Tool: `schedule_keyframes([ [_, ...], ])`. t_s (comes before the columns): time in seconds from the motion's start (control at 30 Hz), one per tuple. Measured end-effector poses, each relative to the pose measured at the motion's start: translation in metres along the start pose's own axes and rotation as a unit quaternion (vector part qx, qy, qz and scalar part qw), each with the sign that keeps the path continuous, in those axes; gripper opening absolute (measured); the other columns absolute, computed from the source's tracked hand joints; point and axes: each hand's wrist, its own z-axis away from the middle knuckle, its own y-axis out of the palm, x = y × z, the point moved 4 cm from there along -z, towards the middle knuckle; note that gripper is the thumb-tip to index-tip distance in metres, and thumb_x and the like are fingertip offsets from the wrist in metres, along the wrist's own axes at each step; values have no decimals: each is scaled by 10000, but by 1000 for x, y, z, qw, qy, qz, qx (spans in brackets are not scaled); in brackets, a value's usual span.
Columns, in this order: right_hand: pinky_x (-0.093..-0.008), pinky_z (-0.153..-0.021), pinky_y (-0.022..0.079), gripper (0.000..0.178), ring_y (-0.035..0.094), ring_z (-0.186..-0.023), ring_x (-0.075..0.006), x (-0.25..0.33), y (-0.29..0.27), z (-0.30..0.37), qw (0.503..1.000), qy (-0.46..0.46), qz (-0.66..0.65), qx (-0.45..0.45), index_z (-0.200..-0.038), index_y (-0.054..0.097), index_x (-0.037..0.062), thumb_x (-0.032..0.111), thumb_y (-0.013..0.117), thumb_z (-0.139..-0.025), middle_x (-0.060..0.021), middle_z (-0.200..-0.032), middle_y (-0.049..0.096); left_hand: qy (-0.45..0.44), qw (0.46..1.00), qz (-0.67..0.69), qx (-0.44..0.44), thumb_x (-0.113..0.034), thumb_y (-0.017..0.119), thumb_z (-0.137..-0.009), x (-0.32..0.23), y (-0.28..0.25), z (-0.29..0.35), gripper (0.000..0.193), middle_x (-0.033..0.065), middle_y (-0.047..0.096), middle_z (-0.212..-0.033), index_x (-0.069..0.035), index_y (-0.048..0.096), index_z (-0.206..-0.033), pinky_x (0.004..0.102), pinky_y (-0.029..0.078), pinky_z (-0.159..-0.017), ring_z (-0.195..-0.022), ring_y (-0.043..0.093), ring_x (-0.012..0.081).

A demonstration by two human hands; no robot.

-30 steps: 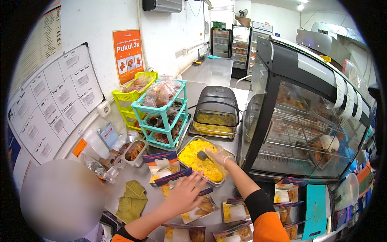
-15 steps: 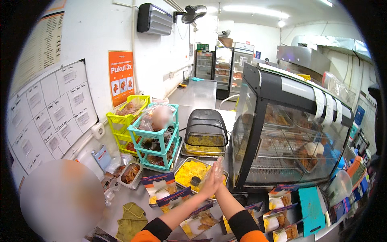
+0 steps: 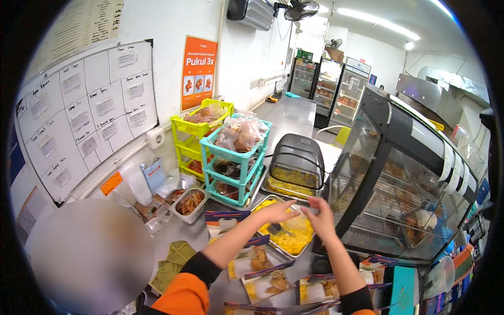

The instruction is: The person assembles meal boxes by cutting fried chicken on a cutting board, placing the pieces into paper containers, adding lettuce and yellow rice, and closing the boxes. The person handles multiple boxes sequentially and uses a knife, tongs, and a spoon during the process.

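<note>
Both hands hover above a metal tray of yellow scrambled egg. My left hand reaches in from the left, fingers stretched out toward the right one. My right hand faces it from the other side, its fingers apart and bent. A narrow gap lies between them, and I cannot make out anything held. A round dark piece, perhaps a utensil's end, rests in the egg. Nearer me stand several open paper food boxes with rice and fried chicken, one box below my left forearm.
A glass food warmer stands at the right, with a teal cutting board before it. Left of the tray are stacked teal baskets, green baskets and a metal container. A covered tray sits behind. A green cloth lies at left.
My hands were pressed together over the tray with something clear and shiny at the fingertips; now they are apart. The view has turned to the left.
</note>
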Motion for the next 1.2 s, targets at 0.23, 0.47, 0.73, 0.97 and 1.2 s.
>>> schedule_keyframes([
  [0.23, -354, -769, 485, 355, 620, -857, -260, 97, 121, -140, 993, -113, -18, 10, -1134, 532, 78, 167, 645, -809, -136, -900, 633, -218, 966, 102, 94, -467, 550, -855, 152, -14, 291, 625, 208, 519, -1209, 18, 472, -1241, 365, 410, -933, -1105, 510, 309],
  [0.47, -398, -804, 481, 410, 611, -917, -336, 102, 202, -228, 986, 108, 120, 33, -979, 653, 56, 261, 754, -639, -187, -1012, 633, -179, 961, -66, 201, -562, 564, -800, 246, 45, 402, 678, 177, 404, -1293, -139, 441, -1316, 413, 353, -991, -1221, 377, 348],
  [0.73, -341, -686, 505, 116, 648, -746, -251, 96, 231, -278, 971, 19, 215, 106, -778, 704, 115, 165, 705, -674, -118, -753, 670, 49, 998, -40, -10, -413, 557, -865, 189, -143, 298, 502, 157, 527, -1139, -53, 518, -1214, 347, 430, -889, -1035, 541, 282],
  [0.97, -428, -661, 482, 110, 602, -747, -368, 146, 191, -268, 970, -177, 154, -63, -766, 653, 29, 132, 621, -744, -192, -770, 623, 150, 985, 41, -74, -248, 662, -819, 134, -224, 226, 381, 109, 563, -1072, -31, 567, -1118, 315, 433, -860, -977, 550, 228],
  [1.2, -264, -648, 482, 119, 594, -697, -80, 257, 134, -217, 953, -157, -50, 254, -862, 664, 31, 103, 681, -769, -55, -766, 670, 195, 777, 541, -255, -637, 488, -800, 116, -278, 149, 785, 111, 371, -1336, -170, 268, -1391, 587, 347, -957, -1240, 373, 316],
])
